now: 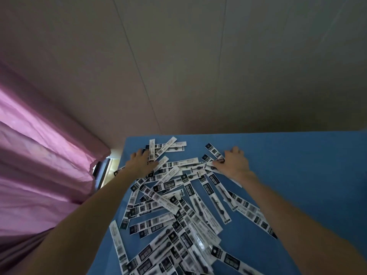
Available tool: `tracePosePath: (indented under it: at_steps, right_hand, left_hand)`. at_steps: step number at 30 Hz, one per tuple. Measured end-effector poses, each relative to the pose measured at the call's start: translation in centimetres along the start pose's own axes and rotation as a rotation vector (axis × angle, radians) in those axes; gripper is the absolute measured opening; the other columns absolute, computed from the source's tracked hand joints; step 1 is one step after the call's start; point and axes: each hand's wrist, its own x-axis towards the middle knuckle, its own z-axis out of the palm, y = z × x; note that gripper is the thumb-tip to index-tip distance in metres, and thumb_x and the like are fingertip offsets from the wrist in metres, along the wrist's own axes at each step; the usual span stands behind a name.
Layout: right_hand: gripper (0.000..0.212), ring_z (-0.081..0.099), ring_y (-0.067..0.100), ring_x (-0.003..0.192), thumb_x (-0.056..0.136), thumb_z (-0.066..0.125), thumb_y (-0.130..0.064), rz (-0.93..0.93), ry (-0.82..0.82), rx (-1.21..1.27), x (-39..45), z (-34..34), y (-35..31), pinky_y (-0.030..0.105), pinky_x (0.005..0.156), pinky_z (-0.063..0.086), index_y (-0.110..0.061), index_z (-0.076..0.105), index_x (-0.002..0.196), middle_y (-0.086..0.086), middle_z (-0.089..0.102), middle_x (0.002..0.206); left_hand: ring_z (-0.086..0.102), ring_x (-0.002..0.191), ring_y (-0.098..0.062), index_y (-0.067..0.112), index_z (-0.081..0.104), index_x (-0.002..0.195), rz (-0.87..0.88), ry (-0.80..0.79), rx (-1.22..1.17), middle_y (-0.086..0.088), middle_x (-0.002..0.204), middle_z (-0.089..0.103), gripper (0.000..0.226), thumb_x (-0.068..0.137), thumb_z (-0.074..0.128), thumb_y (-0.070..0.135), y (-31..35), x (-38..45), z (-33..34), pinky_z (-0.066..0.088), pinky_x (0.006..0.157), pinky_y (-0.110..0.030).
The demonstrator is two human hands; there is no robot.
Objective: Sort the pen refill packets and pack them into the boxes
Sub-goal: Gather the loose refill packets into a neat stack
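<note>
Several long, narrow pen refill packets (174,205), white with black labels, lie scattered in a loose pile across the blue table (297,165). My left hand (141,162) rests with spread fingers on the packets at the pile's far left. My right hand (234,162) lies flat on the packets at the far right, fingers spread, its fingertips over a packet with a dark label (213,150). Neither hand plainly grips a packet. No box is in view.
A pink curtain (39,155) hangs at the left, close to the table's left edge. A pale panelled wall (198,66) stands behind the table's far edge. Bare blue table surface shows to the right of the pile.
</note>
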Motion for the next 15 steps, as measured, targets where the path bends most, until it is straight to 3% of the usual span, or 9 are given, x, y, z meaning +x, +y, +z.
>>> tracePosePath:
  at_steps: [4, 10, 15]
  right_hand:
    - [0.058, 0.046, 0.028, 0.121, 0.096, 0.05, -0.06, -0.085, 0.081, 0.031, -1.1, 1.5, -1.2, 0.038, 0.086, 0.053, -0.01, 0.059, 0.126, 0.011, 0.047, 0.129]
    - [0.054, 0.048, 0.024, 0.13, 0.101, 0.057, -0.048, -0.25, -0.044, 0.323, -3.8, 3.4, -1.9, 0.04, 0.108, 0.044, -0.013, 0.058, 0.141, 0.007, 0.052, 0.137]
    - [0.052, 0.048, 0.024, 0.134, 0.1, 0.061, -0.034, -0.186, 0.071, 0.431, -3.7, 3.4, 0.5, 0.039, 0.113, 0.04, -0.01, 0.052, 0.145, 0.006, 0.05, 0.146]
  left_hand:
    - [0.029, 0.146, -0.038, 0.02, 0.034, 0.155, 0.131, 0.109, 0.028, -0.01, 0.163, 0.026, 0.058, 0.105, 0.042, 0.049, 1.4, -0.9, 1.3, 0.04, 0.11, -0.056]
    - [0.038, 0.144, -0.033, 0.025, 0.045, 0.152, 0.427, 0.159, 0.014, -0.005, 0.162, 0.035, 0.047, 0.106, 0.046, 0.035, 1.4, -2.9, 3.6, 0.04, 0.112, -0.053]
    - [0.028, 0.151, -0.027, 0.027, 0.037, 0.156, 0.383, 0.208, -0.073, -0.003, 0.166, 0.028, 0.07, 0.098, 0.031, 0.066, 0.2, -3.4, 4.0, 0.031, 0.12, -0.051]
